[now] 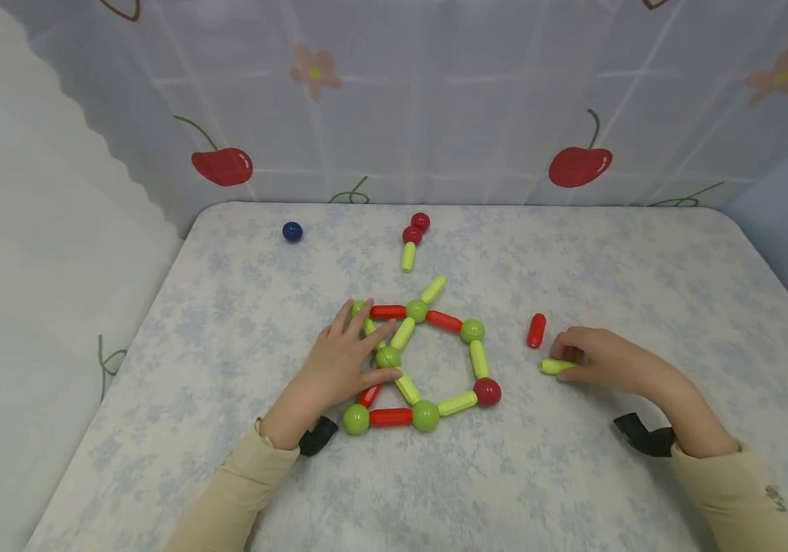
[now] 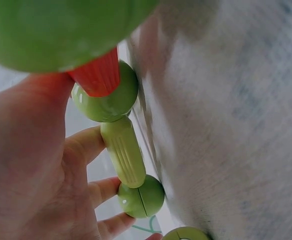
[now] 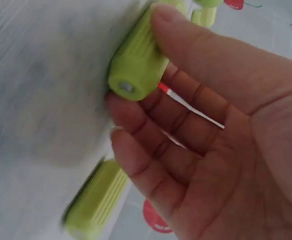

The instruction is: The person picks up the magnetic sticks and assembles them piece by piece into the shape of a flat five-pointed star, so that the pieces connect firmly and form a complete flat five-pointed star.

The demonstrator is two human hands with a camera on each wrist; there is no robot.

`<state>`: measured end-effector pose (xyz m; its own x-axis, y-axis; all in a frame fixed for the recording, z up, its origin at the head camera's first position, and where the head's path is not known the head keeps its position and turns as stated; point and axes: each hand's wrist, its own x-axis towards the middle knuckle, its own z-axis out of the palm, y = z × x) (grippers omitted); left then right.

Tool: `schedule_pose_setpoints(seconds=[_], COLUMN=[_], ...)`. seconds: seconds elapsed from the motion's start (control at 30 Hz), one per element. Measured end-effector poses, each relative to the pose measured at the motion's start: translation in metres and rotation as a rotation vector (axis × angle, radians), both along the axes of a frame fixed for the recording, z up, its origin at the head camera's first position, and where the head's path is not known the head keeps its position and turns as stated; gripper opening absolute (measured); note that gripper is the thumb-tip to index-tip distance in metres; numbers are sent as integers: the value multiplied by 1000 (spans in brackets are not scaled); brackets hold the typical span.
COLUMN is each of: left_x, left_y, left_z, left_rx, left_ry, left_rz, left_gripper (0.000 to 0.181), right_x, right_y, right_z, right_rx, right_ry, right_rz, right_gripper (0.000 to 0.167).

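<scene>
A flat frame of magnetic rods and balls lies on the table, with red rods [image 1: 391,417], yellow-green rods [image 1: 478,359], green balls [image 1: 425,415] and one red ball [image 1: 487,392]. My left hand [image 1: 339,360] rests on its left side, fingers spread and touching rods and balls. In the left wrist view the fingertips touch a yellow-green rod [image 2: 123,152] and a green ball [image 2: 142,196]. At the right, my right hand [image 1: 604,359] pinches a loose yellow-green magnetic rod [image 3: 138,62] between thumb and fingers, low over the table. Another yellow-green rod [image 3: 96,200] shows below that hand.
A loose red rod [image 1: 536,330] lies just left of the right hand. Farther back are a blue ball [image 1: 293,231] and a yellow-green rod [image 1: 408,257] joined to two red balls [image 1: 412,235]. A printed curtain [image 1: 435,100] hangs behind the table's back edge.
</scene>
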<state>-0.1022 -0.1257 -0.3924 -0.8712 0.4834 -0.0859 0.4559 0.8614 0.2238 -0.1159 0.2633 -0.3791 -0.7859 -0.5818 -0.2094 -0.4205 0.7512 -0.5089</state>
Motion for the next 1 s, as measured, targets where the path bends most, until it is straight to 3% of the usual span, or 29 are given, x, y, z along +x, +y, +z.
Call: schedule_pose_setpoints(seconds=[0.17, 0.3, 0.4, 0.53, 0.8, 1.0], left_x=[0, -2, -3, -3, -3, -2], left_y=[0, 1, 2, 2, 0, -1], left_z=[0, -2, -4, -5, -5, -6], left_rx=[-2, 2, 2, 5, 15, 9], left_ry=[-1, 1, 12, 30, 38, 39], left_rz=[1, -4, -11, -15, -16, -11], left_gripper=[74, 75, 75, 74, 74, 75], right_x=[-5, -15, -24, -37, -55, -54], right_y=[-20, -36, -47, -62, -88, -105], right_z=[4, 6, 5, 1, -15, -19], right_rx=[1, -106, -214, -333, -474, -452], right_ry=[-11, -8, 3, -22, -38, -5], right_rz=[64, 104, 91, 17, -248, -271], right_gripper=[14, 12, 22, 40, 40, 38])
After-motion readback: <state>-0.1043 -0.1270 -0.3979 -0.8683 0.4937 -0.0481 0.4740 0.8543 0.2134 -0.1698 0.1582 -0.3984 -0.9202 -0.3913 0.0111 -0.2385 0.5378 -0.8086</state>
